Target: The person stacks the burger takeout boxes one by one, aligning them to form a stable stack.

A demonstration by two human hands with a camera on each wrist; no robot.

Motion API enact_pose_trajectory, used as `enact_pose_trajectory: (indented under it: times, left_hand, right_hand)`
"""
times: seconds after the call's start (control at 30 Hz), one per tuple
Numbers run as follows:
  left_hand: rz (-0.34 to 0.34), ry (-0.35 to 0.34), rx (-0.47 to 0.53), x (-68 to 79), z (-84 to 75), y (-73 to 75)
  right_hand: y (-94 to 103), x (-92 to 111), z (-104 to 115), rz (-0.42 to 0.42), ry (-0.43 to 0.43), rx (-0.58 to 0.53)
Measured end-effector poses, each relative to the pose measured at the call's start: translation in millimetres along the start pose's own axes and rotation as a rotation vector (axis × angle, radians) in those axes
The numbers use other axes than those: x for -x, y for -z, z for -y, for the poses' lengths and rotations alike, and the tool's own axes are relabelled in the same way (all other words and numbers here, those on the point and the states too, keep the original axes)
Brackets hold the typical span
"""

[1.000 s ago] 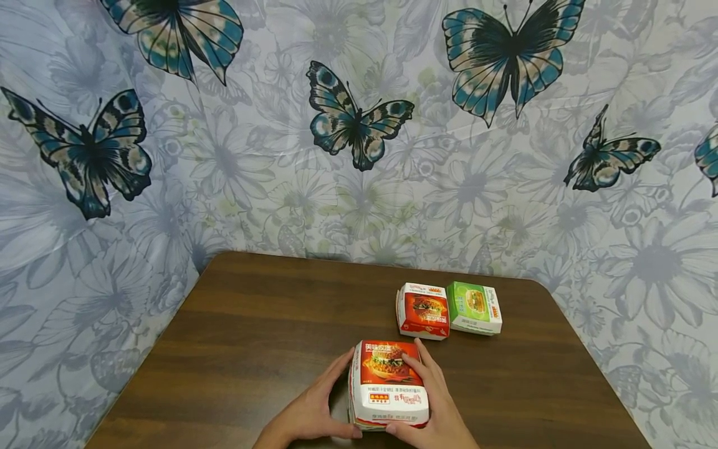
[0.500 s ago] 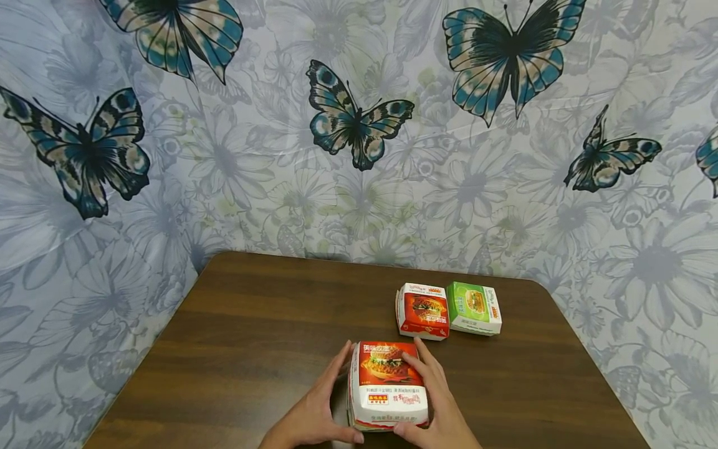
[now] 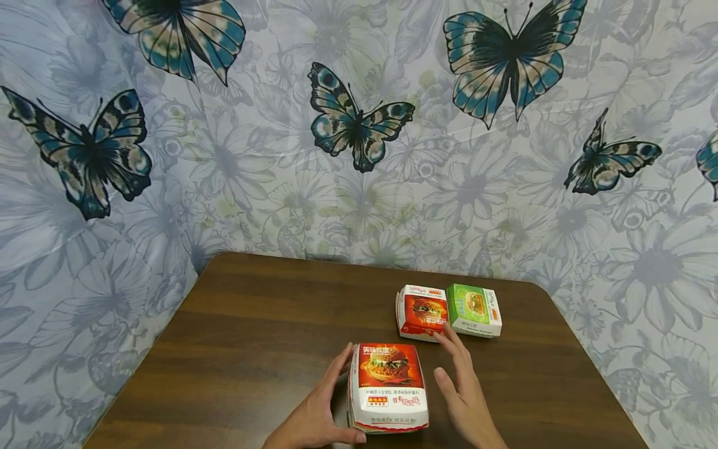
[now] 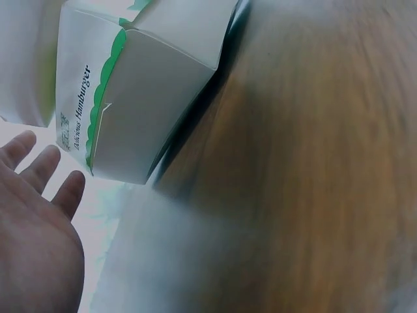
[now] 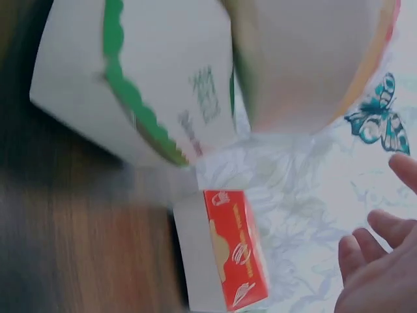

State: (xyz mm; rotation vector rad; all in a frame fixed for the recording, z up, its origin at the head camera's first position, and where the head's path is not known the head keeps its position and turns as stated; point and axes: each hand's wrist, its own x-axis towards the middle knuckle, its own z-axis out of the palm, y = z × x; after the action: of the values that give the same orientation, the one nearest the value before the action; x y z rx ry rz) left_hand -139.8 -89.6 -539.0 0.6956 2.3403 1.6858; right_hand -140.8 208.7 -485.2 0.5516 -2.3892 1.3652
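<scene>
A red and white hamburger box (image 3: 391, 390) with a burger picture on its lid sits near the front of the table. Both wrist views show it stacked on a white hamburger box with green scalloped trim (image 4: 150, 107). My left hand (image 3: 314, 408) lies along the stack's left side, thumb at the front left corner and fingers extended. In the left wrist view its fingertips are spread beside the boxes. To the right of the stack, my right hand (image 3: 468, 399) is held apart from it with loose fingers, its fingertips overlapping the rear red box in the head view.
Behind the stack, to the right, a second red and white box (image 3: 422, 307) stands against a green and white box (image 3: 475, 307). They rest on a brown wooden table (image 3: 252, 349). A cloth backdrop with butterflies (image 3: 361, 128) hangs behind the table's far edge.
My right hand has let go of the stack and moved off to the right, its fingers straightening. My left hand and the boxes have barely moved.
</scene>
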Motion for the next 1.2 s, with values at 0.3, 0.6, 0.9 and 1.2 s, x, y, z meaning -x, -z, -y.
enact_pose_trajectory:
  times: [0.3,0.6,0.9,1.2]
  left_hand:
    - [-0.004,-0.019,-0.009,0.7,2.9,-0.2]
    - [0.024,-0.007,0.012,1.3,4.0,1.1]
    - [0.04,0.007,0.055,0.9,3.1,1.9]
    - [0.042,-0.018,0.049,1.4,6.2,2.0]
  right_hand:
    - [-3.0,-18,-27,-0.181,-0.137,0.017]
    - [-16.0,-34,-48,-0.217,-0.32,0.117]
    - [-29.6,-47,-56,-0.149,-0.372,0.145]
    - [-38.8,-55,-67,-0.114,-0.408,0.147]
